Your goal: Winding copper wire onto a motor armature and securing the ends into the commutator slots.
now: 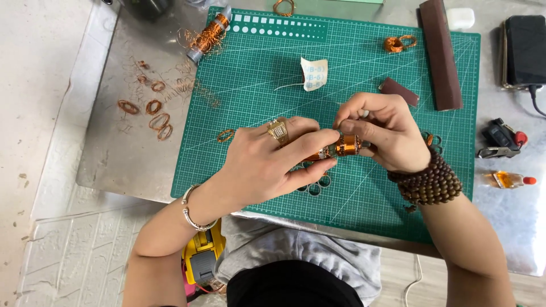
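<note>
Both the left hand [267, 165] and right hand [381, 136] pinched a copper coil [344, 145] above the green mat [364, 79]; its fine wire, seemingly taut, could snap if tugged.

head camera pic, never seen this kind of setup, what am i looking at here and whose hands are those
This is one picture from a camera worn on a person's head, looking down, so both hands belong to that person. The left hand, with a ring and a silver bangle, and the right hand, with a wooden bead bracelet, together hold a small copper-wound part over a green cutting mat. The mat lies on a metal sheet. Loose copper coils lie to the left, a spool of copper wire sits at the top, and a brown strip lies to the right. Off the mat are a phone and a small bottle.
</note>
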